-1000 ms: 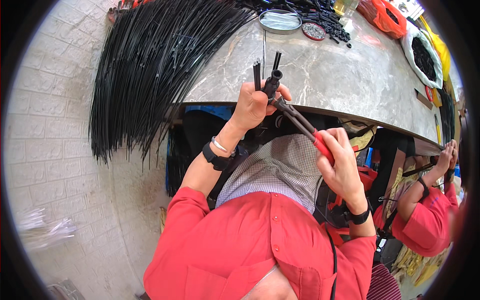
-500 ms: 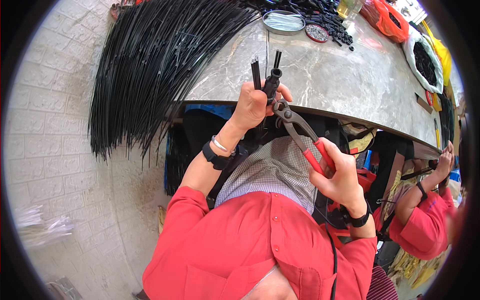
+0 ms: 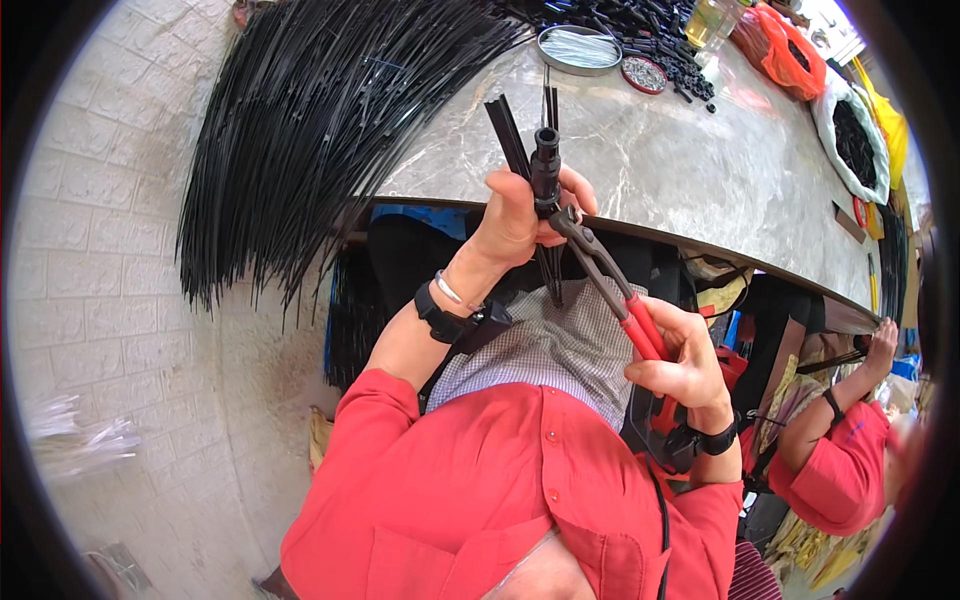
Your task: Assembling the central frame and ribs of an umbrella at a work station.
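My left hand (image 3: 508, 222) is closed around a black tubular fitting (image 3: 546, 178), its open end pointing up, and a bunch of thin black strips (image 3: 507, 132). The strips stick out above my fingers and also hang below them. My right hand (image 3: 682, 358) grips the red handles of a pair of pincers (image 3: 606, 266), which are squeezed close together. The pincers' dark jaws touch or lie right beside the lower end of the fitting; what is between them is too small to make out.
A large heap of long black strips (image 3: 320, 140) covers the left end of the grey table (image 3: 640, 160). Farther back are a tin of pale wires (image 3: 580, 48), a red-rimmed dish (image 3: 643, 75), black parts and bags. At the right, another person's hand (image 3: 880, 350) is at the table edge.
The pincers have turned and their handles have come closer together. My left hand has shifted slightly right, and the fitting stands more upright, with more strips showing below it.
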`<control>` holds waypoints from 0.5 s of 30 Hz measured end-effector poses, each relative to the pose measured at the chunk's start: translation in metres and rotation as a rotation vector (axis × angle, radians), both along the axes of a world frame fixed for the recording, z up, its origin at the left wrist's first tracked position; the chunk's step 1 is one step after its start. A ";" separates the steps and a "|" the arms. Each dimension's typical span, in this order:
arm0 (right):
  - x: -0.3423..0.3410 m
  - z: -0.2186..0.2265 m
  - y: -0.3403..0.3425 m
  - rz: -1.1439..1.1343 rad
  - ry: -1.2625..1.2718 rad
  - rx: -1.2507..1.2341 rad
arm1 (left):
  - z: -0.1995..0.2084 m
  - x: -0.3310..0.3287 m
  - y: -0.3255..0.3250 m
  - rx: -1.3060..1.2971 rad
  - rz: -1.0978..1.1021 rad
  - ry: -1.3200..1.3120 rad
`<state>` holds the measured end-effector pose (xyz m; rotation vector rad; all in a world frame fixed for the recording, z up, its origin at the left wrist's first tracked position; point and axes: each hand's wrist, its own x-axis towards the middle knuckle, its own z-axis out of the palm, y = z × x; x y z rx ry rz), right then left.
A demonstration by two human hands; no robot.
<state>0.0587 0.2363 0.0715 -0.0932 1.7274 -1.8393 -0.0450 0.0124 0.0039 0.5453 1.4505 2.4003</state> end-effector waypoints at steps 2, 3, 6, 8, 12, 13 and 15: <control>-0.001 -0.003 0.001 0.008 -0.013 -0.029 | 0.002 0.003 -0.001 0.003 -0.017 -0.025; -0.001 -0.004 0.000 0.009 -0.014 -0.055 | 0.003 0.004 -0.002 0.007 -0.039 -0.052; -0.001 -0.007 0.002 0.012 -0.012 -0.087 | 0.010 0.006 -0.003 -0.042 -0.020 -0.056; -0.002 -0.008 0.004 0.021 -0.003 -0.093 | 0.009 0.007 0.000 0.015 -0.012 -0.032; 0.004 -0.008 0.001 0.033 0.023 -0.022 | 0.004 0.003 0.003 0.058 0.030 0.063; 0.006 -0.008 -0.002 0.019 0.098 0.064 | 0.003 0.002 0.004 0.059 0.029 0.065; 0.004 -0.009 -0.012 0.095 0.255 0.244 | 0.001 0.001 0.006 -0.004 0.093 0.108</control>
